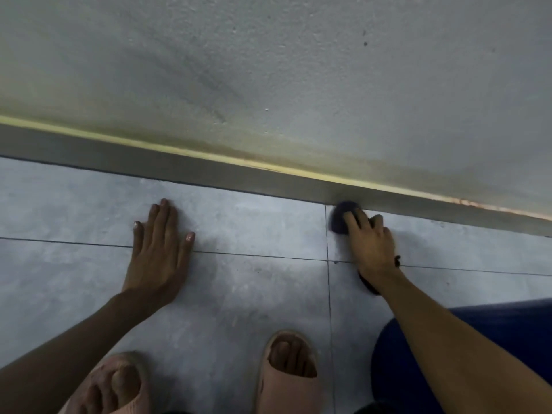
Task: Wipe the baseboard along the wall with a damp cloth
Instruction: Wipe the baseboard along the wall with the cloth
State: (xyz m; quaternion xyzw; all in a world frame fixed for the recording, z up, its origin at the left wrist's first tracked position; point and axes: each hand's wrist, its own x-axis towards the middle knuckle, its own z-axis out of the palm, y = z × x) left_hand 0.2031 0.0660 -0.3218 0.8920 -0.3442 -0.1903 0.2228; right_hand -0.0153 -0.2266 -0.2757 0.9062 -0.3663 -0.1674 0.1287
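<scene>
Wiping baseboard (pixel 209 171) at its floor edge.
Right hand (pixel 369 243) grip pinches dark cloth (pixel 340 216) against the strip, which runs left-right; left hand (pixel 158 249) lies spread flat on floor (pixel 239 294), farther off.

Light: we are seeing dim, cool, even lighting.
Shadows: soft ones are pooling beside the left hand (pixel 159 249).
Blur: the dark cloth (pixel 342 216) is smearing with motion.
Edges: the baseboard (pixel 179 165) is bowing from wide-angle distortion.
</scene>
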